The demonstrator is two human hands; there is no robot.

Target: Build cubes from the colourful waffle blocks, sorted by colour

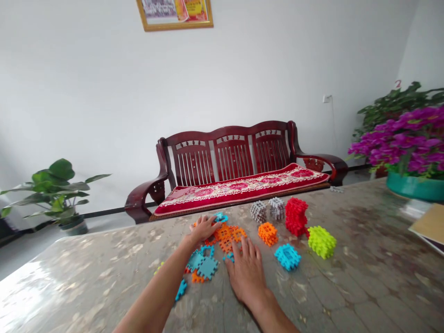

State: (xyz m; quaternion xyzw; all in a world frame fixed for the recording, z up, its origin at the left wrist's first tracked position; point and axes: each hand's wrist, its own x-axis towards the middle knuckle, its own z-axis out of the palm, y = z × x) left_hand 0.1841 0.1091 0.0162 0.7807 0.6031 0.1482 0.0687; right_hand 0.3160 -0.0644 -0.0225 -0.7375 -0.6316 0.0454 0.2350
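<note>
Flat toothed building pieces lie in a loose pile on the table: orange pieces (226, 237) between my hands and blue pieces (207, 267) nearer to me. My left hand (204, 228) rests over the far left part of the pile, fingers stretched out, its thumb close to a small blue piece (221, 217). Low over the near right edge of the orange pieces lies my right hand (247, 270), fingers extended and somewhat apart. A blue piece (228, 257) is partly hidden by its thumb. Neither hand visibly grips a piece.
Right of my hands stand stacks of pieces: grey (258, 211), orange (268, 234), red (296, 216), blue (287, 257) and yellow-green (322, 241). A purple-flowered plant (409, 138) and papers (430, 226) occupy the table's right side. Behind the table (114, 263) is a wooden bench (232, 159).
</note>
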